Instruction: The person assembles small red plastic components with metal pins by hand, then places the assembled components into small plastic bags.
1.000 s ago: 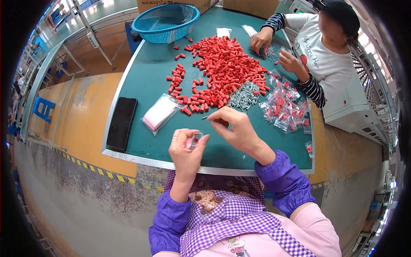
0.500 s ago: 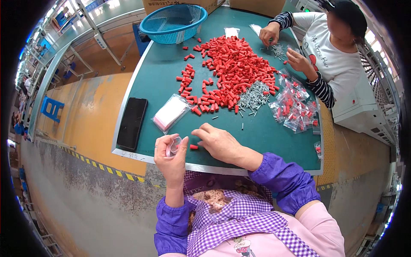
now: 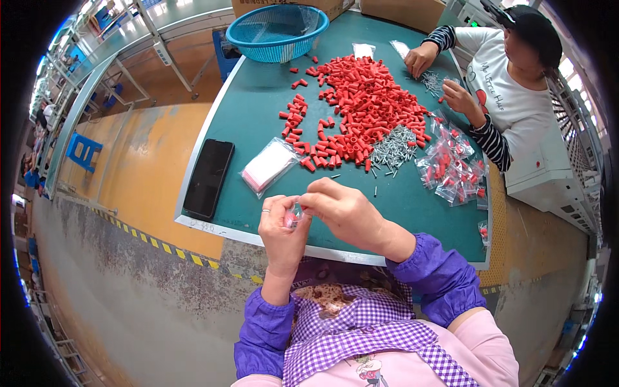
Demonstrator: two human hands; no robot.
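Near the table's front edge, my left hand [image 3: 282,237] is closed around a small clear plastic bag [image 3: 294,215], with something red showing inside. My right hand [image 3: 351,218] reaches over to the bag's mouth, thumb and fingers pinched on a small red cap that is mostly hidden. Beyond my hands lies a large heap of hollow red caps [image 3: 361,97]. A pile of small silvery screws [image 3: 394,147] borders it on the right. Just past my left hand rests a stack of flat clear bags [image 3: 269,165].
Filled bags [image 3: 454,169] lie on the table's right side, and a black phone [image 3: 209,179] on its left. A blue basket [image 3: 277,42] and cardboard boxes [image 3: 403,13] stand at the back. At the far right, a co-worker [image 3: 512,84] handles screws.
My right hand has moved from the table up to the bag's mouth. The loose red cap beside its fingers is gone from the tabletop. The whole view has shifted slightly.
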